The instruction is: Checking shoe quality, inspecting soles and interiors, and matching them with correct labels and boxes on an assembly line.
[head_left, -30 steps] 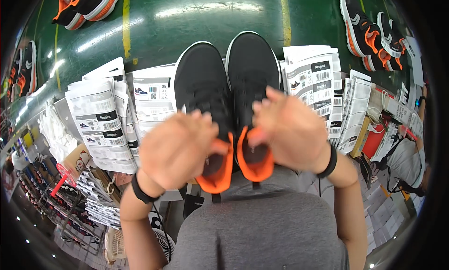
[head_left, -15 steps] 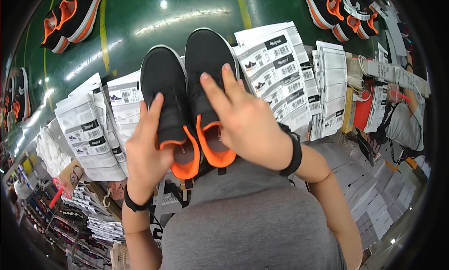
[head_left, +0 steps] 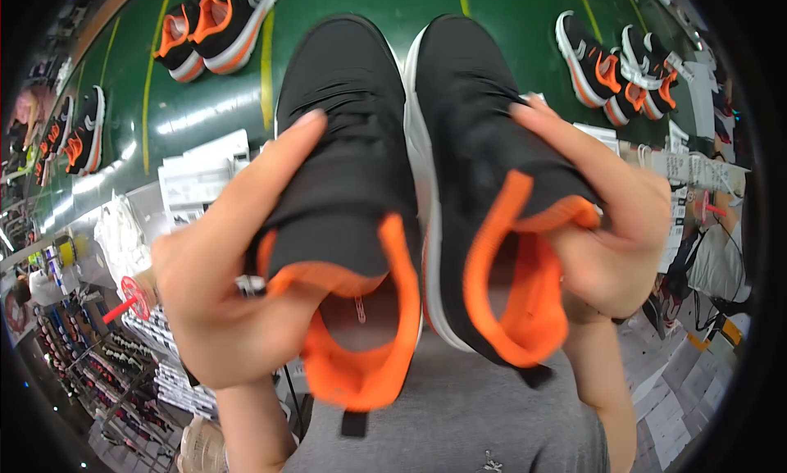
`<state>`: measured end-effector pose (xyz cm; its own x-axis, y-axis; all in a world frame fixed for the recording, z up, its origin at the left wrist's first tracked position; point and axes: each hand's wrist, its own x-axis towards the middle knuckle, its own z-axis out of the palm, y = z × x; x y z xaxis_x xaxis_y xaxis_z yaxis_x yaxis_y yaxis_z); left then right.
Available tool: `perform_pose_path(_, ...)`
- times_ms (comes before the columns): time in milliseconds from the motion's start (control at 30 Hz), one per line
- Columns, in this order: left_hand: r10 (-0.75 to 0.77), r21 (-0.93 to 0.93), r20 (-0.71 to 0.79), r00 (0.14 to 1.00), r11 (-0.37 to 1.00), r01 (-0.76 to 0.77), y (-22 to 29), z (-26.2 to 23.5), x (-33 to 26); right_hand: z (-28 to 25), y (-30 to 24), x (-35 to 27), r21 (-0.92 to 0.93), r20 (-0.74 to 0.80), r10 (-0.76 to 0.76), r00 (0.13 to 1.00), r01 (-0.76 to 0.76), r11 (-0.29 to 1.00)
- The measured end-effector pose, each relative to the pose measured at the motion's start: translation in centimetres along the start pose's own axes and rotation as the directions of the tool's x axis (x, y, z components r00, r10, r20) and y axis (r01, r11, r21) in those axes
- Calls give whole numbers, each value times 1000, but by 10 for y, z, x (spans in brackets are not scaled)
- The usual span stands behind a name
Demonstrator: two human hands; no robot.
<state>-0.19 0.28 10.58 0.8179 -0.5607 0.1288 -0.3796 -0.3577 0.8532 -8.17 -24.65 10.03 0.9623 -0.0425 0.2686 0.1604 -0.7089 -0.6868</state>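
Two black sneakers with orange collars and white soles are held up close in front of me, toes pointing away. Around the left sneaker (head_left: 340, 96) my left hand (head_left: 238, 284) is closed, its thumb side at the collar and a finger along the laces. My right hand (head_left: 615, 219) grips the right sneaker (head_left: 459, 88) in the same way, at its collar and outer side. The right sneaker leans a little, showing its white sole edge along the gap between the two. The fingers beneath both shoes are hidden.
A green surface (head_left: 369, 79) with yellow lines runs across the far side. On it stand black and orange sneakers at the far left (head_left: 217, 30) and far right (head_left: 586, 59). Stacks of printed label sheets (head_left: 197, 178) lie along its near edge. Shelving (head_left: 106, 375) stands lower left.
Both sneakers have come up off the label-covered edge, nearer to me, and look larger. My hands have gone from resting on their uppers to gripping their sides and collars.
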Motion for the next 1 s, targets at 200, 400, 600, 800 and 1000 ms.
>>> perform_pose_path(200, -525, -958, 49, 850, 215, 187, -21, -8, 41, 46, 57, -51, 984, -161, 477, 864, 106, 141)
perform_pose_path(400, -516, -989, 33, 856, 104, 101, -80, 72, 34, 38, 60, -102, 551, 23, 352, 936, -306, 777)
perform_pose_path(600, -471, -982, 179, 864, -39, 183, -185, 94, 87, 21, 96, -85, 606, -2, 437, 900, -346, 716)
perform_pose_path(800, 77, 123, -110, 991, 990, -63, -152, 131, 214, 42, 189, 59, 247, -258, 510, 820, -455, 856)
perform_pose_path(1000, 122, 299, 93, 988, 943, -145, -157, 158, 199, 64, 99, -21, -330, -402, 119, 908, -265, 906)
